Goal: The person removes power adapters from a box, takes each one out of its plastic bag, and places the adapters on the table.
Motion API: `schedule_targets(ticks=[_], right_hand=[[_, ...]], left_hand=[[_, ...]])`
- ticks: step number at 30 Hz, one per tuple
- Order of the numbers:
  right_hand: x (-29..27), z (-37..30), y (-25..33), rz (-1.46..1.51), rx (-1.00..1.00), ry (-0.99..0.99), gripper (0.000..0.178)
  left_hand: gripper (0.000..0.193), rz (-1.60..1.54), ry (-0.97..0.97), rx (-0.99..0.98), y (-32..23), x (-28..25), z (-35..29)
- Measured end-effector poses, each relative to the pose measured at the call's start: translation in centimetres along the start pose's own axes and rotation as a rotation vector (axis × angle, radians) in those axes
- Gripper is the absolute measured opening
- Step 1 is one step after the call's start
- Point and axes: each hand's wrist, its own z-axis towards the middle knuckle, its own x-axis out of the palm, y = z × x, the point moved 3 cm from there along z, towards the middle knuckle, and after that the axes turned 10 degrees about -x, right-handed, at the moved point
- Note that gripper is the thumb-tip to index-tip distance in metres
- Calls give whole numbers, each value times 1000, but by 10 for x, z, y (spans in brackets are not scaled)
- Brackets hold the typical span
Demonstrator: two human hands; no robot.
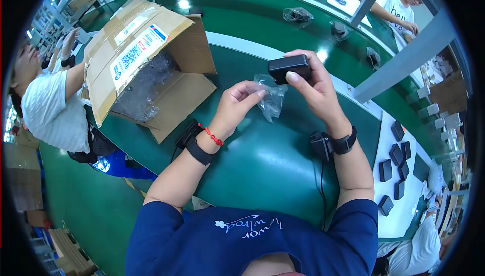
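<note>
My right hand (318, 86) grips a black power adapter (289, 69), a small box with rounded edges, holding it raised above the green table. The thumb presses on its near side. To its left, my left hand (237, 102) pinches a crumpled clear plastic bag (273, 100) between thumb and fingertips. The bag hangs just below the adapter; whether the two touch, I cannot tell. Both wrists wear black straps with small black devices on them.
An open cardboard box (136, 48) full of clear plastic bags (146, 86) lies at the left. Several black adapters (385, 170) rest on a white surface at the right. Bagged items (298, 16) sit on the green far belt. A grey post (404, 56) rises at the right. Co-workers sit nearby.
</note>
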Motion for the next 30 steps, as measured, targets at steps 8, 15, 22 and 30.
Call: schedule_targets(ticks=[8,15,22,30], right_hand=[[6,-3,10,-163,-17,155,41],[17,-10,4,-284,3,108,49],[34,-21,-14,-421,-19,244,50],[34,-17,-2,-116,276,307,44]], left_hand=[[23,18,-6,10,-1,2,-7],[29,-163,38,-3,-7,7,-9],[30,-119,41,45,-8,8,-9],[19,-78,133,6,-18,2,-13]])
